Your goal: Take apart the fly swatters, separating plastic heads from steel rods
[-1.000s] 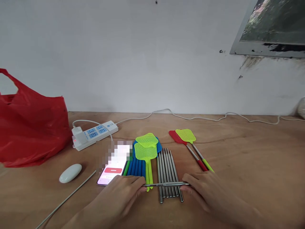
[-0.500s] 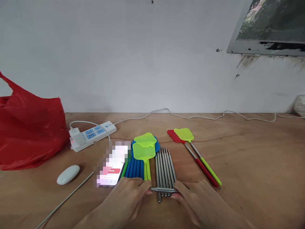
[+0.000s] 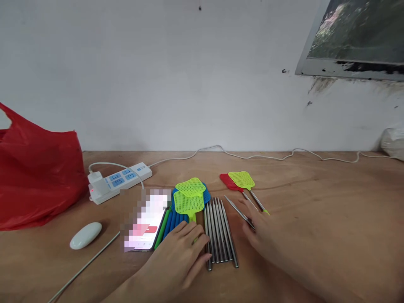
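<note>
My right hand (image 3: 260, 231) is pinched round a slim, tapered metal rod (image 3: 237, 209), whose thin end points up and to the left. My left hand (image 3: 179, 256) reaches over the lower handles of the fly swatters, its fingers bent and its thumb apart from them. A bit of lime green shows between those fingers. Two lime fly swatters (image 3: 188, 203) lie on top of blue ones (image 3: 206, 194), beside a green handle (image 3: 162, 230). Several metal rods (image 3: 219, 235) lie side by side between my hands. Behind my right hand are a red fly swatter (image 3: 230, 182) and another lime one (image 3: 242, 179).
A lit phone (image 3: 150, 219) lies left of the swatters. Further left are a white oval object (image 3: 86, 235), a power strip (image 3: 121, 183) with a plug in it, and a red plastic bag (image 3: 41, 176). A white cable (image 3: 217, 146) runs along the wall.
Both hands held a metal rod crosswise earlier. They have parted: my left hand now lies over the swatter handles, and my right has moved up and right with a rod.
</note>
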`<state>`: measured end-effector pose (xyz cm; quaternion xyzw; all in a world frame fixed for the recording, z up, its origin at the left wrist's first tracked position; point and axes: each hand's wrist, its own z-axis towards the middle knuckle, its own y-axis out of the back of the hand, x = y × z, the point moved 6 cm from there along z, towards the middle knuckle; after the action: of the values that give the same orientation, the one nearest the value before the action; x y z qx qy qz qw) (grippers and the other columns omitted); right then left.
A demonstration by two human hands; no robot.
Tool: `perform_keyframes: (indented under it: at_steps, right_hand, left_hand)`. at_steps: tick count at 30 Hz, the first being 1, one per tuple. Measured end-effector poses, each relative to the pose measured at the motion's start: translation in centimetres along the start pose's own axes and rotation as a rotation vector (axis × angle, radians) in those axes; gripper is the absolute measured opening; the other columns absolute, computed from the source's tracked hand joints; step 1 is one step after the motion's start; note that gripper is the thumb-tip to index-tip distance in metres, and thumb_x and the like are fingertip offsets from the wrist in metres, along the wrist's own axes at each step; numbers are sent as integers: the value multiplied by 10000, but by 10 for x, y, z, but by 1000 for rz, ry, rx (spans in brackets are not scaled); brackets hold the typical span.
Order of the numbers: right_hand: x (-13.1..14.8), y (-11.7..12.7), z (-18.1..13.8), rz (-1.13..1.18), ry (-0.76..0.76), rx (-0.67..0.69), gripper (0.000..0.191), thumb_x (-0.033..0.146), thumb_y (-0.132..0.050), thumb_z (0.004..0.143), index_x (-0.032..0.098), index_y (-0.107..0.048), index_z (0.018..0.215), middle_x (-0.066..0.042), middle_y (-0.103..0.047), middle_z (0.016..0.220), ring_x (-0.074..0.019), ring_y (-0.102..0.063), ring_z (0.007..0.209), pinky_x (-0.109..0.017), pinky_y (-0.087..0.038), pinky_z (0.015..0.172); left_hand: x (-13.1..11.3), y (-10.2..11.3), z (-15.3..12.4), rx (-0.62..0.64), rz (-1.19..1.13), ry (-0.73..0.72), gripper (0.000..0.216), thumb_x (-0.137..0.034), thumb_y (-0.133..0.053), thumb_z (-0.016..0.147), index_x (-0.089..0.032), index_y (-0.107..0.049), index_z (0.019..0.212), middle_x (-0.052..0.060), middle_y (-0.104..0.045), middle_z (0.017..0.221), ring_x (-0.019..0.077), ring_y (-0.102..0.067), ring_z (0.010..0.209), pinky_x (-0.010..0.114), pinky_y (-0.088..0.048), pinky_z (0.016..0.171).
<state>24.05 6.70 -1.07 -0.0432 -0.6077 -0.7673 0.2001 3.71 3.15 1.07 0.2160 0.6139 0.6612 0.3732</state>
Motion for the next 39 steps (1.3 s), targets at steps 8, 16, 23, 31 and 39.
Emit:
perform_keyframes:
  at_steps: [8,16,23,31,39]
  right_hand:
    - [19,-12,17,-105,47,167,359,156,-487,886,167,-600,1226,-85,-733,852,-264,-695,773,-309,-375,617]
    - [18,-18,27,35,89,118,258,237,-484,946,221,-637,1153,-18,-718,775,-243,-681,740,-312,-358,643]
    - [14,-22,28,137,114,11,169,228,-480,952,218,-634,1020,13,-675,719,-199,-642,660,-305,-379,623]
    - [23,-4,31,216,271,-152,245,152,-445,953,208,-621,1113,-97,-689,1131,-257,-613,1064,-408,-479,919]
    - [62,-30,84,167,504,62,423,229,-398,1032,141,-496,1434,-145,-518,1502,-249,-454,1397,-443,-361,1163]
  left_hand:
    - [1,-4,4,-4,10,-80,194,-335,-592,980,-184,-631,1095,80,-691,1064,276,-631,997,417,-487,908]
    - [9,-3,0,-86,-52,-82,147,-237,-523,1005,-182,-637,1078,69,-695,1034,260,-627,961,417,-483,881]
    - [26,13,-5,-336,-64,20,246,-186,-425,1020,-183,-647,913,61,-655,884,223,-590,822,367,-471,735]
    - [45,13,-8,-448,68,208,204,-246,-479,984,-165,-602,1126,128,-672,1127,315,-610,1054,493,-522,875]
    - [60,6,-9,-422,102,262,167,-254,-534,978,-180,-628,1095,100,-723,1095,282,-685,993,430,-579,841]
